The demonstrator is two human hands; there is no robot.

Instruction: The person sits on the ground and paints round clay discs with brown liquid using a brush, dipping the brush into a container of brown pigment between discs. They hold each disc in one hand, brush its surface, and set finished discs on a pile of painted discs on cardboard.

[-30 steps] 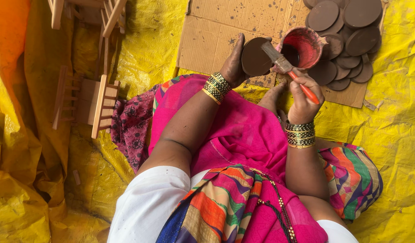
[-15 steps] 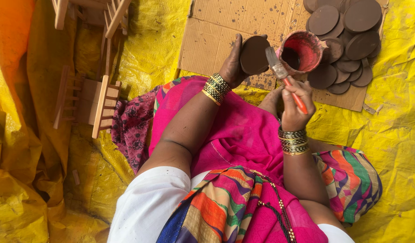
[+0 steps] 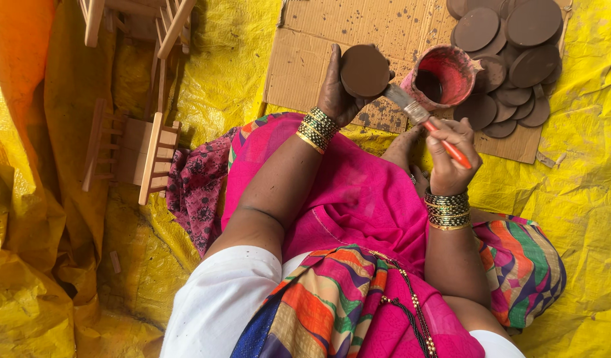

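My left hand (image 3: 337, 93) holds a round brown-painted disc (image 3: 364, 69) up over the cardboard sheet (image 3: 358, 40). My right hand (image 3: 451, 156) grips a paintbrush (image 3: 425, 119) by its orange handle, with the bristles touching the disc's right edge. A small pot of dark paint (image 3: 444, 76), smeared pink on its rim, stands just right of the disc. Both wrists wear stacked bangles.
Several painted brown discs (image 3: 511, 46) lie piled on the cardboard at the upper right. Small bare wooden chair-like frames (image 3: 136, 156) rest on the yellow plastic sheet (image 3: 584, 199) at left and top left. My pink-clad lap fills the middle.
The brush has swung from the paint pot leftward onto the disc. My left hand has lifted and tilted the disc toward the brush.
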